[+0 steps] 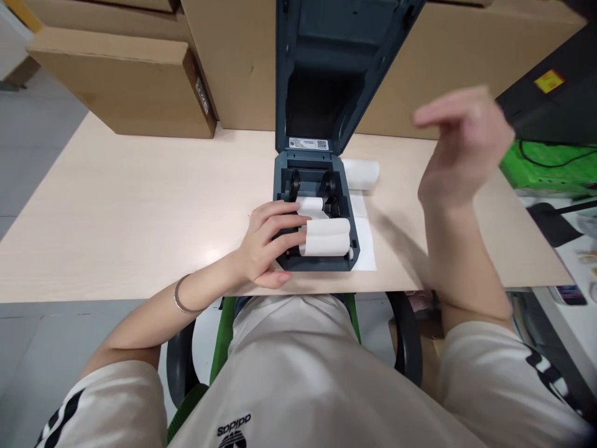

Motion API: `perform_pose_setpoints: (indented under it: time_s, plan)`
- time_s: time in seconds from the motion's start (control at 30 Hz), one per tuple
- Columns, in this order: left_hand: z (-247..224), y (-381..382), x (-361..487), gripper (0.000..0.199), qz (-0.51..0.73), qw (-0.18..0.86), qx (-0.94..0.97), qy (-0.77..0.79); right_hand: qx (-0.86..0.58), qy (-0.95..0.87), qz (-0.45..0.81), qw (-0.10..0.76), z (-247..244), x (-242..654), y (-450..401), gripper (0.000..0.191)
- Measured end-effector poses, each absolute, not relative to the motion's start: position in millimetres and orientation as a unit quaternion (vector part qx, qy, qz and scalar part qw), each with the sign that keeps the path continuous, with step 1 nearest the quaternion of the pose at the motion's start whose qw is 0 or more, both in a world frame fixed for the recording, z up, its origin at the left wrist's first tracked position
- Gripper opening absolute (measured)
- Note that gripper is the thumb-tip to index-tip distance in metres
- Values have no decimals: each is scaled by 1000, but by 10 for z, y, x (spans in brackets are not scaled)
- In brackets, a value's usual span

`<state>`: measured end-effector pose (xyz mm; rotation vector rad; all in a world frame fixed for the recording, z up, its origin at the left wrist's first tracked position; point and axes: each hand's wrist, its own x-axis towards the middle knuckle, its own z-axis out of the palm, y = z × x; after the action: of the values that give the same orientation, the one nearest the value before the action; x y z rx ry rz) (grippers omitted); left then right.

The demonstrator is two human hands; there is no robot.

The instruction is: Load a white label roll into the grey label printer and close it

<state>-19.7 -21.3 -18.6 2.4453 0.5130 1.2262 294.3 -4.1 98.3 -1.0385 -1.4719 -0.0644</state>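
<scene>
A dark blue-grey label printer (353, 249) stands at the table's front edge with its lid (284, 81) raised. My left hand (268, 242) lies over the printer's left wall, fingers spread and the thumb by its front corner. Its fingertips reach a white paper strip (326, 238) that curls over the front of the printer. Behind the strip, a small white roll (310, 204) sits between black holders (330, 186). My right hand (466, 143) is raised in the air to the right, bent at the wrist, blurred and touching nothing. Its fingers appear stretched leftward; some are hidden.
A white paper roll (362, 174) lies right of the printer, with a flat white sheet (366, 239) partly beneath it. Cardboard boxes (242, 68) line the table's back. To the right are a black case (555, 112), a green box (536, 168) and a phone (569, 295).
</scene>
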Motion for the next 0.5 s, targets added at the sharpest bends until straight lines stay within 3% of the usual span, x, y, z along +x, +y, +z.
perform_pose_setpoints:
  time_s: [0.1, 0.23, 0.33, 0.43, 0.5]
  plan:
    - [-207, -206, -179, 67, 455, 142, 870, 126, -504, -637, 54, 581, 1147, 3006, 393, 23]
    - [-170, -238, -161, 47, 453, 141, 876, 88, -480, -734, 171, 449, 1207, 2880, 153, 30]
    - [-105, -287, -173, 48, 423, 154, 892, 42, -443, -820, 152, 329, 1211, 2755, -245, 33]
    - [-24, -358, -168, 49, 386, 37, 922, -16, -483, -790, 16, 377, 1300, 2764, -261, 43]
    - [21, -409, -141, 28, 425, -99, 897, -76, -524, -737, -42, 426, 1420, 2825, -38, 52]
